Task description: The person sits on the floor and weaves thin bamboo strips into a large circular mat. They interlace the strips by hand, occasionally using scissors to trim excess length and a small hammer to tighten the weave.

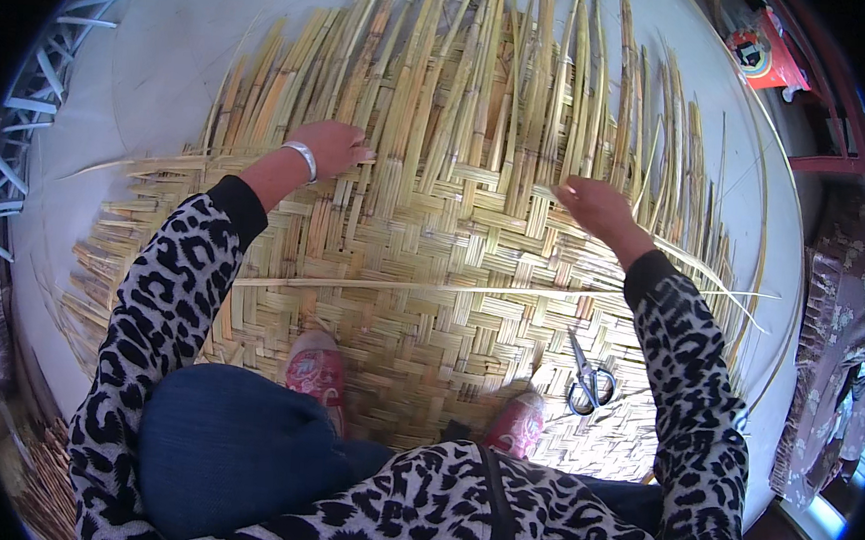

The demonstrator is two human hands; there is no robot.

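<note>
A large woven reed mat (428,340) lies beneath me, with long upright reed strips fanning out from its far edge. My left hand (331,150), with a silver bracelet at the wrist, is closed at the left part of that edge, its fingertips on a reed strip (371,180). Farther right, my right hand (597,206) is closed in a pinch on a crosswise reed strip (694,263) that runs out to the right. How much of each strip lies inside the fingers is hidden. Scissors (590,381) with dark handles rest on the mat near my right forearm.
A loose reed strip (431,288) lies across the mat. My red patterned shoes (317,367) stand on the weave. White metal racking (31,132) is at the left, fringed brown cloth (829,338) at the right. A red bag (769,53) sits at the far right.
</note>
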